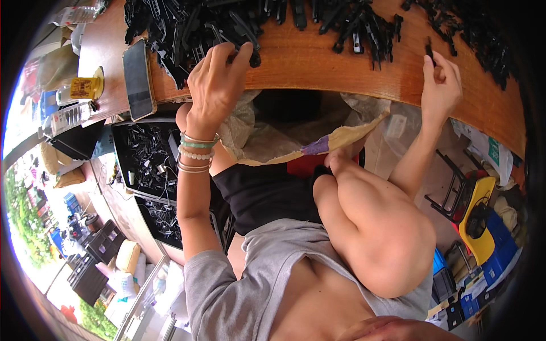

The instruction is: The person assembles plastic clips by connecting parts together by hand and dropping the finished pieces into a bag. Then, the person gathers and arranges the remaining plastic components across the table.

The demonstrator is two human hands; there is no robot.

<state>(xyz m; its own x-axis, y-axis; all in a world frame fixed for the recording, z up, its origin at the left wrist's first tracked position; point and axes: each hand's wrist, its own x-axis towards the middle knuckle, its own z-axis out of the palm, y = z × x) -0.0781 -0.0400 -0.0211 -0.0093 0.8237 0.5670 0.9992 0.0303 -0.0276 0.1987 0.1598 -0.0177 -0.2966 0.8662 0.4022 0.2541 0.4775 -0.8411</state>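
Observation:
My left hand (pixel 216 85), bracelets on its wrist, is at the near edge of a big pile of black plastic parts (pixel 187 28) on the wooden table. Its fingers are curled; what they hold, if anything, is hidden among the dark pieces. Out to the right, above the table's edge, my right hand (pixel 445 88) pinches a small slim black plastic part (pixel 429 50) that points up from the fingertips. Beyond the middle of the table a smaller heap of black clip-like parts (pixel 364 34) lies between my hands. Another black heap (pixel 486 42) is at the far right.
A phone (pixel 138 79) lies at the table's left, near a jar with a yellow label (pixel 85 88). An open sack (pixel 267 149) hangs below the table edge over my lap. Black trays of parts (pixel 149 153) stand lower left; a yellow chair (pixel 476 221) is at right.

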